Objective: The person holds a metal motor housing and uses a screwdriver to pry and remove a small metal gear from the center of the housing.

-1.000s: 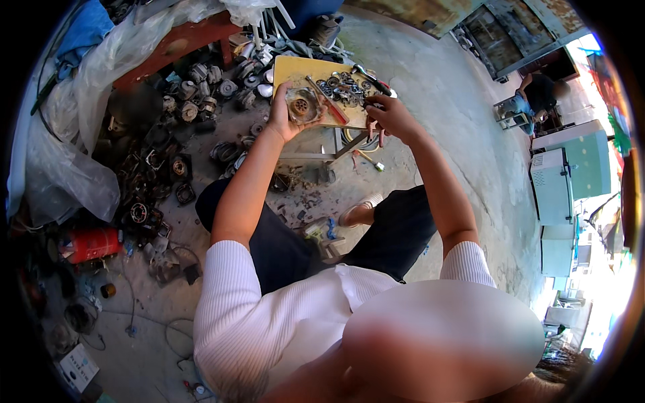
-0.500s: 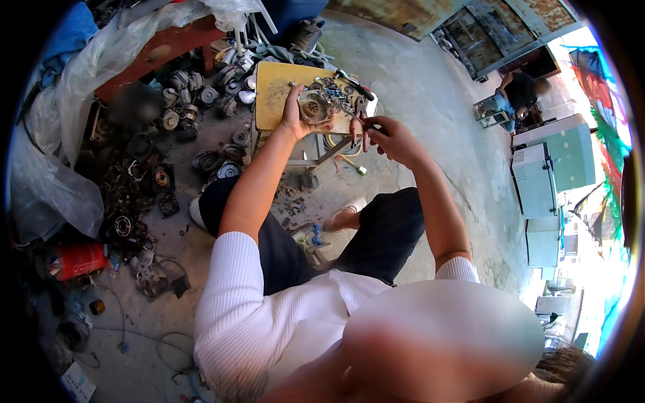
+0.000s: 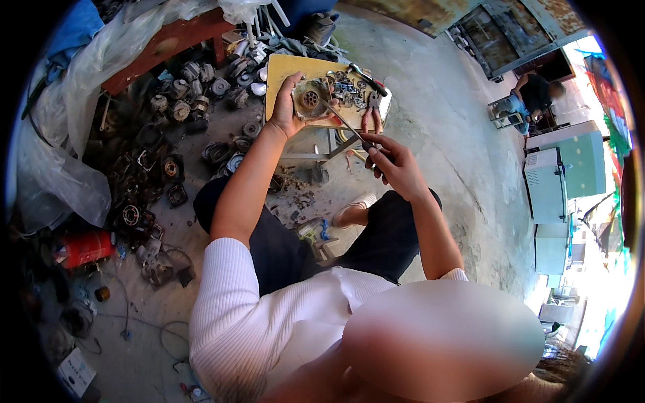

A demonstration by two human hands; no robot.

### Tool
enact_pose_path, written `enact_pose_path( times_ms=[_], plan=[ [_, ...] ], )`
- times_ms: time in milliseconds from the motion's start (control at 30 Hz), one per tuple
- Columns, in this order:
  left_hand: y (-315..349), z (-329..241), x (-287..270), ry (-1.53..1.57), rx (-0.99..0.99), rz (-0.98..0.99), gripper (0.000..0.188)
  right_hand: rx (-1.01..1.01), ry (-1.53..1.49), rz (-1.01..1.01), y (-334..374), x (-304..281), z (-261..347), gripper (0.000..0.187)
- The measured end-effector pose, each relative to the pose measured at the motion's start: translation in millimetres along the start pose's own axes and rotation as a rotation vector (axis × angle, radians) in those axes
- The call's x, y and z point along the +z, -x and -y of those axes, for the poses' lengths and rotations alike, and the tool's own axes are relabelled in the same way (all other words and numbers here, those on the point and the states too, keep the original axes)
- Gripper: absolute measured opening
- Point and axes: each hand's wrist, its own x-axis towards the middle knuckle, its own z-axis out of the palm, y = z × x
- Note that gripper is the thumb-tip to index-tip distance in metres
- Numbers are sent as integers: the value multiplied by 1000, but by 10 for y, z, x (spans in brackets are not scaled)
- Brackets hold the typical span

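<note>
A round metal part (image 3: 310, 101) with a dark hole at its centre is held in the left hand (image 3: 287, 107), above the near edge of a small yellow table (image 3: 285, 70). The left fingers are clamped around the part's rim, with the thumb on its near side. A thin screwdriver (image 3: 342, 122) is gripped in the right hand (image 3: 393, 161), whose fingers are closed together on the handle. The shaft is slanted up and to the left, and its tip is seen touching the metal part. Red-handled pliers (image 3: 371, 111) and a heap of small metal pieces (image 3: 346, 87) are laid on the table just beside the part. Many dark motor parts (image 3: 181, 97) are spread over the floor to the left, and a red can (image 3: 84, 248) is seen farther left.
</note>
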Motion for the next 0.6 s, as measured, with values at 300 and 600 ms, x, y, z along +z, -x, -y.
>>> enact_pose_path(
  times_ms=[300, 600],
  plan=[
    [128, -43, -27, -125, 59, -16, 62, -54, 16, -5, -31, 153, -35, 36],
    [207, -78, -78, -289, 0, 17, 61, 29, 82, 153, -82, -7, 27, 35]
  ],
)
